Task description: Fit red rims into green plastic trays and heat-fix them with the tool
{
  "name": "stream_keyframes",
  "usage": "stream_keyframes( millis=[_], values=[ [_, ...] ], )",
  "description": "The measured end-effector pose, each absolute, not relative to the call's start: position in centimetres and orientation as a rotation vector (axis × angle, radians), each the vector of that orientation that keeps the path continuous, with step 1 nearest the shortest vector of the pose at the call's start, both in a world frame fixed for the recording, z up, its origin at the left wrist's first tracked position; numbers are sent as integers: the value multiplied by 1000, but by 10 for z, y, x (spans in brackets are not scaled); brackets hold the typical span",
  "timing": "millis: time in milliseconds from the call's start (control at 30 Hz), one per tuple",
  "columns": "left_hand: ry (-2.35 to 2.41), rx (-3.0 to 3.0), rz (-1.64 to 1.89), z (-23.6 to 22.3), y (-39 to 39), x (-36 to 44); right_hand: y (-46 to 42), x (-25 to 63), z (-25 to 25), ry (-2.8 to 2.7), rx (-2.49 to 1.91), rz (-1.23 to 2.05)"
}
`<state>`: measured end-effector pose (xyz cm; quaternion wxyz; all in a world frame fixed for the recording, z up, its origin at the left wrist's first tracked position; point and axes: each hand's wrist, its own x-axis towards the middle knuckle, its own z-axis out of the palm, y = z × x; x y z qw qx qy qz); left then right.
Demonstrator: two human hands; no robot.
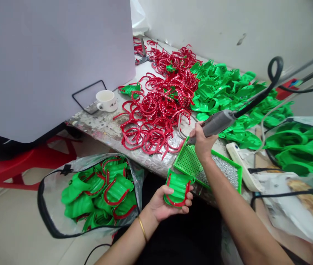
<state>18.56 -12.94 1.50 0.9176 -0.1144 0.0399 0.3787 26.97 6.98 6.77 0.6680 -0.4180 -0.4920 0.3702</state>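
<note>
My left hand (163,202) is closed around a green plastic part (178,187) with a red U-shaped strip along its inside edge, held just off the table's front edge. My right hand (204,141) grips a grey electric screwdriver (218,123), whose black cord loops up to the right. The screwdriver's tip points down over the left side of a green tray (239,180). Small silver screws (225,171) lie heaped in the tray's right part, while its perforated left part shows bare.
Red curved strips (159,103) with white dots pile up mid-table, beside loose green parts (222,84). A bag (43,198) of joined green-and-red parts stands left; another bag (300,147) of green parts is right. A white cup (106,101) and a power strip (242,165) sit on the table.
</note>
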Motion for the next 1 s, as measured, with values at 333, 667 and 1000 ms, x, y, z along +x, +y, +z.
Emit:
stream_keyframes(
  millis=[333, 667, 1000],
  values=[
    [82, -252, 794, 17, -131, 188, 4, 265, 126, -1138, -849, 940],
    [118, -162, 837, 10, -132, 188, -61, 251, 112, -1175, -868, 1192],
    [171, -181, 866, 5, -134, 188, -62, 247, 101, -1150, -895, 1203]
  ],
)
